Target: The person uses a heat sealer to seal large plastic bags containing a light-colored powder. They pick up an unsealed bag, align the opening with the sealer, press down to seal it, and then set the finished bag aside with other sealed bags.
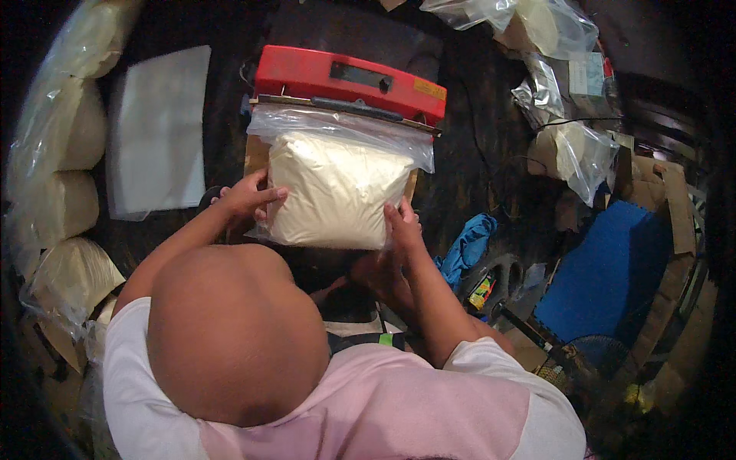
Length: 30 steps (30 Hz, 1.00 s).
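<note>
A clear plastic bag full of pale yellow powder [339, 190] lies in front of a red impulse bag sealer [351, 80]. The bag's flat upper end reaches the sealer's dark bar [356, 109]; whether the bar is pressed down on it cannot be told. My left hand [250, 198] grips the left side of the bag, thumb on top. At the lower right side, my right hand [404, 224] holds the bag, thumb on top and fingers at the edge. Part of a brown cardboard surface [256, 155] shows beneath the bag.
Several filled plastic bags [75, 126] line the far left, beside a white translucent sheet [161, 132]. More bags [566, 152] stand at the right. A blue cloth [468, 247], a blue panel [604, 270] and a wire-guarded fan [598, 356] are at the lower right.
</note>
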Tool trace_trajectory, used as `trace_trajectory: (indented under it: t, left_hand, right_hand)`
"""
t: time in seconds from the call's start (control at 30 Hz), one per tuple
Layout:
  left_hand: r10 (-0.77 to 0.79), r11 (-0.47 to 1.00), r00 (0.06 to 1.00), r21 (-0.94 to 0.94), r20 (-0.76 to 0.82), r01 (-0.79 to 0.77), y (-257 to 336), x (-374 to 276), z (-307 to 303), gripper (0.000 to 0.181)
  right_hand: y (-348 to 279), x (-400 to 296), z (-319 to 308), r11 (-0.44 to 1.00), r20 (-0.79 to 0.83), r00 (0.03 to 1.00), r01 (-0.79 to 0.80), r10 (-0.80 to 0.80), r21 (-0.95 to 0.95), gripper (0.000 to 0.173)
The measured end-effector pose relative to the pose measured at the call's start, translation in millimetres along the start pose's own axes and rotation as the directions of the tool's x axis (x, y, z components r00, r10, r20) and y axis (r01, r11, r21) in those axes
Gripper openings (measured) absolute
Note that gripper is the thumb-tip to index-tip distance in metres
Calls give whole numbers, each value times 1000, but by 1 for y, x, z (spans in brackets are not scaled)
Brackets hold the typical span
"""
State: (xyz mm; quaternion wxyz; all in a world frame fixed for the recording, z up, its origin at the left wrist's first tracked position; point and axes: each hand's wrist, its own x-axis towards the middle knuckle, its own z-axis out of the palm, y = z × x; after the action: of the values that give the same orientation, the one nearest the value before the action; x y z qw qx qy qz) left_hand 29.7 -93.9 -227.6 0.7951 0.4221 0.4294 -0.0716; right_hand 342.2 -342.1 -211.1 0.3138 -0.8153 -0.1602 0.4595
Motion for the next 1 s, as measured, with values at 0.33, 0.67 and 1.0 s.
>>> trace_trajectory:
  t: [0.33,0.67,1.0]
  left_hand:
    - [93,995,993,-32,-79,-96,21,7,4,75]
    - [186,982,913,30,-362,-188,-77,-4,-27,37]
    - [142,989,929,2,-343,-151,-95,-42,-35,27]
  right_hand:
    - [-56,17,-11,952,3,995,94,-99,291,61]
    - [-192,109,4,619,3,777,504,-629,-602,32]
    - [-189,126,32,557,124,895,370,-429,-743,27]
